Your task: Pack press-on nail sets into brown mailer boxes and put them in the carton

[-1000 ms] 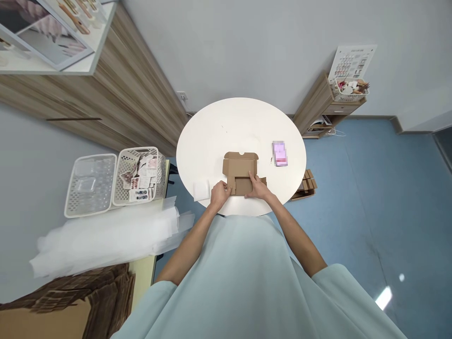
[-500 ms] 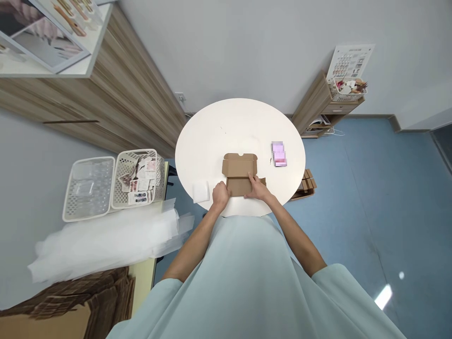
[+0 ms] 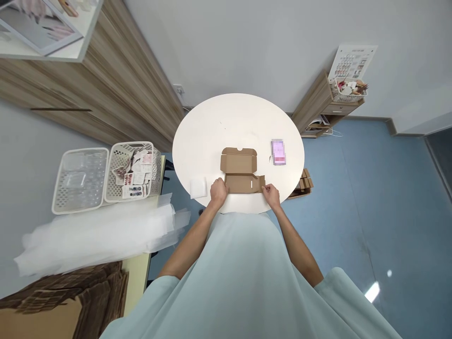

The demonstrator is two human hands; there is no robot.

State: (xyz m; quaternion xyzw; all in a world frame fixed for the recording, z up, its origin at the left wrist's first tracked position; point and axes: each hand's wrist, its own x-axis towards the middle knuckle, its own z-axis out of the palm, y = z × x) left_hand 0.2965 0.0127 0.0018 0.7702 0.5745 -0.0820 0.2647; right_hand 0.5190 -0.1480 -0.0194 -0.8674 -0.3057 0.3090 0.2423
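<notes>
A brown cardboard box [image 3: 239, 183] lies partly folded on the round white table, its lid spread open toward the far side. At the box's left end my left hand [image 3: 219, 190] is closed on the cardboard edge. On the other end, my right hand [image 3: 271, 195] pinches the corner of a side flap that sticks outward. A small white slit shows near that flap. To the left of my left hand lies a flat white packet [image 3: 198, 188]. Beyond my right hand is a pink and purple packet [image 3: 278, 152], its face blurred.
The round table [image 3: 208, 122] stands near the wall. At left are a white basket of small packets [image 3: 133, 174], a basket of clear plastic [image 3: 82, 179], white wrapping sheets [image 3: 102, 233] and stacked flat cardboard [image 3: 95, 292]. Boxes [image 3: 302, 183] sit on the floor at right.
My right hand has moved right from the box's inside to the outer corner of its right flap. That flap now extends outward in plain sight. My left hand stays at the left end.
</notes>
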